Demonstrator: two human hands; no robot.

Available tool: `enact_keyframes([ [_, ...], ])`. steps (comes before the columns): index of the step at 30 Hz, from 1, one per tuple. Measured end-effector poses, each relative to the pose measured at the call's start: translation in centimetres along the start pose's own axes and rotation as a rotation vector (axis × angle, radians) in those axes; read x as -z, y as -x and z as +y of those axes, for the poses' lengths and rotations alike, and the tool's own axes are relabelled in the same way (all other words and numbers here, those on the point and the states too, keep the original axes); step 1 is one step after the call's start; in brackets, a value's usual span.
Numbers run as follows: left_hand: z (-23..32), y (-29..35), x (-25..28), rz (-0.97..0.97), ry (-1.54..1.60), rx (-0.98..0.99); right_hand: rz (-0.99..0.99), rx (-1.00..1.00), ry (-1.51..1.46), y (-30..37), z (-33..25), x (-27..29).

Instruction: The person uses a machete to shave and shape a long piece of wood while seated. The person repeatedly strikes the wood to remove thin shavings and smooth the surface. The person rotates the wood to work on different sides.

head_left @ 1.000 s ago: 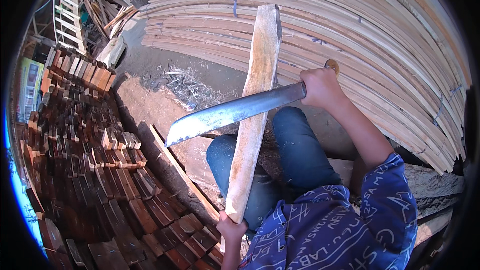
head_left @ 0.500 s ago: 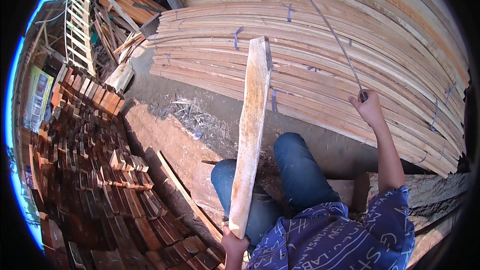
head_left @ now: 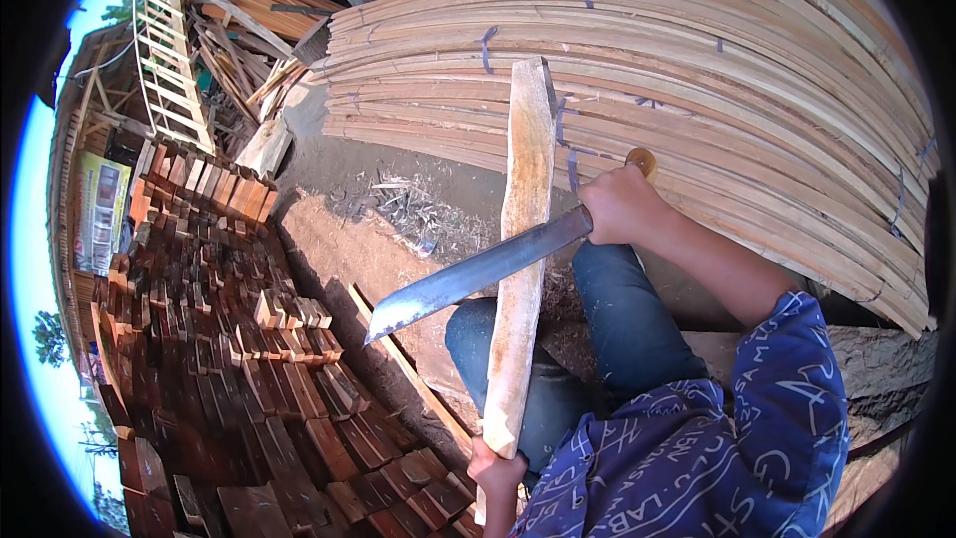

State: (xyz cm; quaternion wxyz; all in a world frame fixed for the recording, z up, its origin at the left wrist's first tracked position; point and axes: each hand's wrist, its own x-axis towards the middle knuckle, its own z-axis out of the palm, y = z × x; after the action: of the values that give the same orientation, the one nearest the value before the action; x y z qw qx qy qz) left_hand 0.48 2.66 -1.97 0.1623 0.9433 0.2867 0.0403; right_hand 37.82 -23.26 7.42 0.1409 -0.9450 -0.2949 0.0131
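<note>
A long, rough-edged wooden board [head_left: 519, 319] slants up from my lap, its lower end beside my left thigh. My left hand [head_left: 496, 468] is closed around that lower end. In my right hand [head_left: 622, 204] is a machete [head_left: 478, 267] with a yellowish-brown handle end. Its broad steel blade lies across the front of the board at mid-height, pointing left and slightly down. Whether the edge touches the wood I cannot tell. My right fingers are wrapped round the handle, which is mostly hidden.
Stacks of short reddish-brown wood blocks [head_left: 249, 418] fill the left side. Bundled long strips [head_left: 428, 70] lie across the back, tied with bluish bands. Shavings [head_left: 413, 214] litter the ground ahead. A thin wooden strip [head_left: 418, 379] lies left of my knees, and a pale ladder [head_left: 174, 55] stands far left.
My right hand has swung down and left with the machete, from out at the right to across the board. The board stays in my left hand; the whole view has shifted slightly.
</note>
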Motion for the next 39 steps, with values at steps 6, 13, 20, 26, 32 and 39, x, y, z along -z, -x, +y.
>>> enact_keyframes([
  [6, 0.4, -0.1, 0.7, -0.046, -0.062, 0.009, 0.138, -0.289, 0.176, 0.0, 5.6, 0.3],
  [13, -2.4, -0.6, -0.8, -0.192, 0.246, 0.061, 0.474, -1.015, -0.558, 11.3, 20.4, 5.5],
  [20, -2.6, -1.7, -0.2, -0.303, 0.191, -0.046, 0.544, -1.210, -0.929, 24.7, 12.7, -7.6],
  [26, -3.3, -3.1, 1.9, -0.516, 0.180, -0.009, 0.344, -1.052, -1.296, 19.7, 5.7, -9.9],
  [32, -5.6, 2.7, 0.4, -0.406, 0.150, -0.027, 0.298, -0.792, -1.286, 15.4, 1.4, -5.1],
  [39, -5.6, 5.1, 1.9, -0.551, 0.141, 0.059, 0.289, -0.606, -1.333, 12.1, -5.8, -6.6],
])
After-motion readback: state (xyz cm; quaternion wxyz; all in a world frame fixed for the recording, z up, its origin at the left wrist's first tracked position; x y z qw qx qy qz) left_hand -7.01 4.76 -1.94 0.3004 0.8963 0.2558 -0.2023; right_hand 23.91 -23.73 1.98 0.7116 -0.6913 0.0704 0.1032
